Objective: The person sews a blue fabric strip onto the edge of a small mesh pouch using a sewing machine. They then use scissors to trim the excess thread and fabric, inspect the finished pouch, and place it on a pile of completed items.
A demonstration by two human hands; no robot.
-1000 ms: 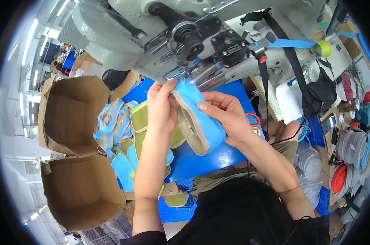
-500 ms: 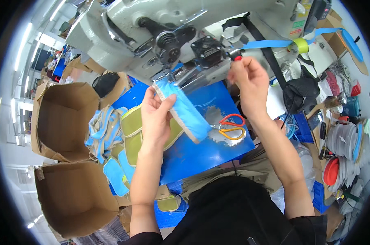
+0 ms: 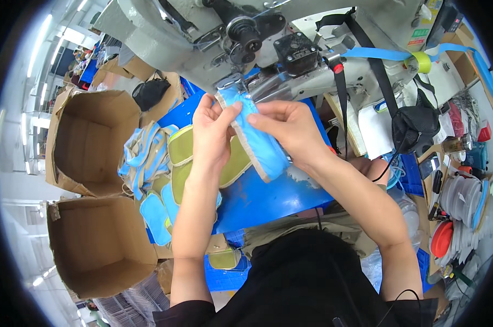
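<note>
Where the metal foot point(image 3: 230, 83) of the grey sewing machine point(image 3: 154, 46) juts over the blue table point(image 3: 246, 204), I can see a beige-edged blue fabric piece point(image 3: 265, 155) with its upper end right at the foot and its lower end slanting down toward the person. The left hand point(image 3: 211, 133) pinches its upper left edge, thumb on top and fingers curled; the right hand point(image 3: 290, 131) grips the opposite side, thumb laid on the blue face. How the right fingers sit underneath, I can't tell, nor whether the foot is pressing on the cloth.

What would worry me is the closeness of those fingertips to the metal: if the machine ran with the hands there, a thumb could be caught. An uneven pull between the two hands could pucker the cloth or let the beige edge slip out of line, and the loose lower end could drag the piece askew. On the right, the blue tape point(image 3: 377, 53) runs through a yellow-green ring point(image 3: 421, 62); a twist or snag there could tighten it. The left forearm also crosses the olive-green fabric pieces point(image 3: 182, 148) beside a blue-and-beige strip bundle point(image 3: 148, 155), so a careless elbow might scatter them.
</note>
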